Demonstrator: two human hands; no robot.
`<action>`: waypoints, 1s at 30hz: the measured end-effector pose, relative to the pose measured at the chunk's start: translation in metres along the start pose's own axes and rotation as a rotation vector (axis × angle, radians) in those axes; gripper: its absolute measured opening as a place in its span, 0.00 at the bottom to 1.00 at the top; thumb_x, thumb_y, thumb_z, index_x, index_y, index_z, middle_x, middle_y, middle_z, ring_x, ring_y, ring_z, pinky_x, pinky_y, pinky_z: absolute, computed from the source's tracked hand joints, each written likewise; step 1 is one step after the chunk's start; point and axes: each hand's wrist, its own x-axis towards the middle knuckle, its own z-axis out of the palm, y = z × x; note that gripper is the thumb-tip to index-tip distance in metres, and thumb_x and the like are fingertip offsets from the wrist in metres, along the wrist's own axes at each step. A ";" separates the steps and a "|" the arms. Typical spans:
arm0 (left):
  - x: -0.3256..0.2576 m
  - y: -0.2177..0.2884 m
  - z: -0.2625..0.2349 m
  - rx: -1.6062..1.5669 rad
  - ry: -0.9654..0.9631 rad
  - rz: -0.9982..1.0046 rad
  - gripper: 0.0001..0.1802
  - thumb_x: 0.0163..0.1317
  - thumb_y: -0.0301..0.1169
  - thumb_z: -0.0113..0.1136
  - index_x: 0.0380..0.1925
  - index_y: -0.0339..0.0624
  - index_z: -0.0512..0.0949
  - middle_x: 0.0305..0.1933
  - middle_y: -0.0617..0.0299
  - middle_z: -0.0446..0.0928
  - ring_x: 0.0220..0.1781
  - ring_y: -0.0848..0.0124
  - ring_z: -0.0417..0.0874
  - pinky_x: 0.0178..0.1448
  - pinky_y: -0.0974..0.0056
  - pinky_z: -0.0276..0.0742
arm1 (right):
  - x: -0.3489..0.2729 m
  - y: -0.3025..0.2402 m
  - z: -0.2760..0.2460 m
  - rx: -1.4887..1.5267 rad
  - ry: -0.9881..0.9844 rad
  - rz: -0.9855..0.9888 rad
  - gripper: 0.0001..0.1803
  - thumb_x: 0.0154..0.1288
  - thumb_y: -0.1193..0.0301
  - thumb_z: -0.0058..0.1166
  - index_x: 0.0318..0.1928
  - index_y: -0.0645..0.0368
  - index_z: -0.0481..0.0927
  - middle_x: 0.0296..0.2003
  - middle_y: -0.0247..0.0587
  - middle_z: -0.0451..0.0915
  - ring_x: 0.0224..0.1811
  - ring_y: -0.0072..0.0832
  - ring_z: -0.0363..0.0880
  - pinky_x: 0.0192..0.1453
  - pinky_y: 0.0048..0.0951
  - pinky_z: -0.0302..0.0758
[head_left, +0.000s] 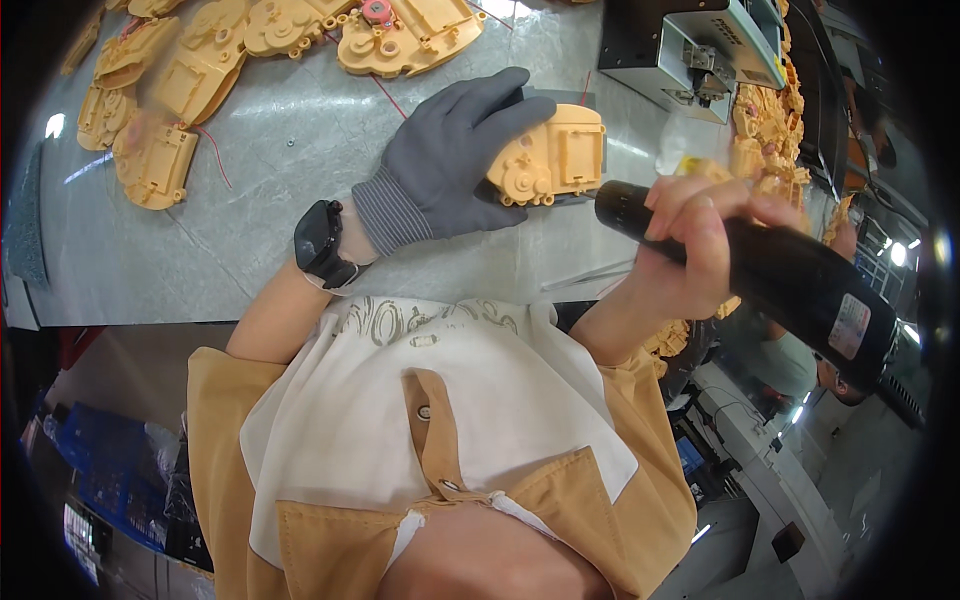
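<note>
My left hand [445,155], in a grey knitted glove, grips a yellow plastic housing [575,150] with round bosses and a rectangular recess. Fingers lie along its far side, and part of the housing is hidden under the palm. A dark flat block [585,100] shows behind it. My bare right hand [695,235] is wrapped round a black electric screwdriver [800,275], which slants down to the right. Its front end points left at the housing's lower right corner; I cannot tell whether the bit touches it.
Several yellow housings [205,65] with thin red wires lie at the table's far left. A metal box-shaped device [690,50] stands at the far right. Beside it is a heap of yellow parts [765,125]. The grey table [260,250] ends near my body. Another person [785,360] is to the right.
</note>
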 end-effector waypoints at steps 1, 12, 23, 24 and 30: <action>0.002 0.000 0.000 0.004 0.007 0.004 0.50 0.32 0.40 0.73 0.60 0.53 0.61 0.63 0.52 0.59 0.61 0.55 0.66 0.60 0.56 0.66 | 0.001 0.002 -0.002 0.043 0.000 -0.010 0.24 0.47 0.84 0.49 0.46 0.58 0.59 0.14 0.39 0.68 0.14 0.26 0.67 0.22 0.31 0.71; 0.001 0.006 -0.002 -0.012 -0.037 -0.016 0.49 0.30 0.39 0.74 0.59 0.52 0.62 0.63 0.50 0.59 0.57 0.54 0.69 0.59 0.55 0.67 | 0.095 0.000 -0.073 0.188 0.310 -0.024 0.18 0.49 0.80 0.49 0.44 0.66 0.65 0.16 0.38 0.69 0.15 0.26 0.67 0.28 0.34 0.73; 0.003 0.001 -0.003 -0.028 -0.044 -0.022 0.50 0.30 0.40 0.74 0.59 0.55 0.61 0.64 0.51 0.58 0.60 0.55 0.66 0.61 0.55 0.65 | 0.082 0.024 -0.051 -0.096 0.182 -0.109 0.22 0.45 0.86 0.53 0.43 0.67 0.64 0.14 0.43 0.71 0.13 0.27 0.70 0.22 0.28 0.71; 0.003 0.001 -0.001 -0.049 -0.051 -0.014 0.50 0.30 0.40 0.74 0.59 0.55 0.61 0.64 0.51 0.58 0.61 0.55 0.65 0.61 0.55 0.65 | 0.073 0.020 -0.052 -0.047 0.188 -0.143 0.22 0.46 0.85 0.52 0.44 0.66 0.64 0.14 0.42 0.71 0.13 0.27 0.70 0.22 0.28 0.71; 0.004 0.005 -0.004 0.005 -0.061 -0.038 0.49 0.30 0.40 0.74 0.59 0.51 0.62 0.63 0.49 0.59 0.61 0.53 0.65 0.62 0.55 0.65 | 0.113 0.020 -0.055 -0.115 0.286 -0.316 0.22 0.46 0.85 0.53 0.44 0.67 0.64 0.15 0.42 0.73 0.13 0.26 0.70 0.25 0.27 0.74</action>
